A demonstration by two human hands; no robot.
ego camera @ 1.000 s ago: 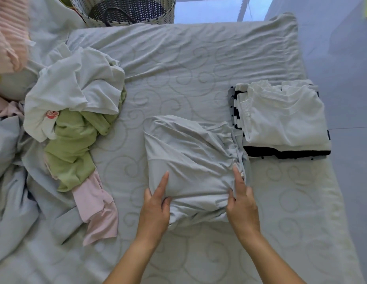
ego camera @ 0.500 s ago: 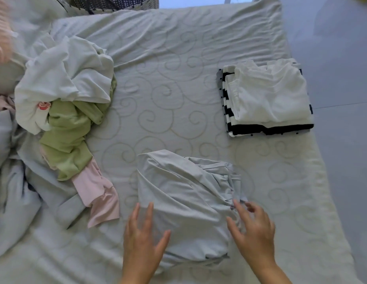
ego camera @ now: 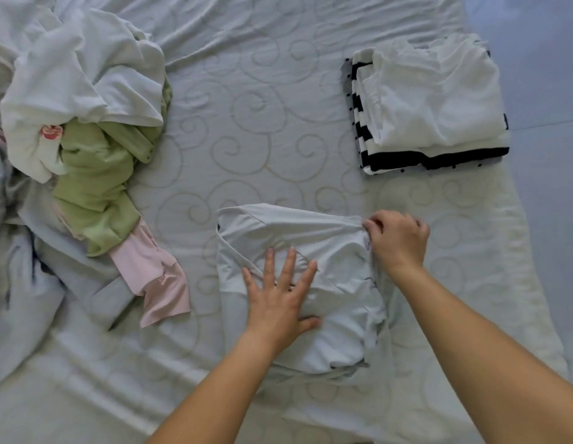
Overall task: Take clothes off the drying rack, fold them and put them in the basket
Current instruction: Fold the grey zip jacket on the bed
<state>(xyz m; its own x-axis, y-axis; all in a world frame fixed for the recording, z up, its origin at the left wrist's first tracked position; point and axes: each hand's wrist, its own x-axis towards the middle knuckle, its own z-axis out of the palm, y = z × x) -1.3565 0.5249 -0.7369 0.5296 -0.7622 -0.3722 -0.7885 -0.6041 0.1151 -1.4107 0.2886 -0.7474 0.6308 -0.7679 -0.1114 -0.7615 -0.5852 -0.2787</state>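
Though beside garment (ego camera: 310, 229), folded stack (ego camera: 438, 100) apart

Left hand (ego camera: 280, 302): palm down, fingers straight and spread, pressing flat on the grey garment (ego camera: 330, 341). Right hand (ego camera: 398, 240): fingers curled, pinching the garment's far right corner. Both forearms bare, extended forward, the right reaching further.
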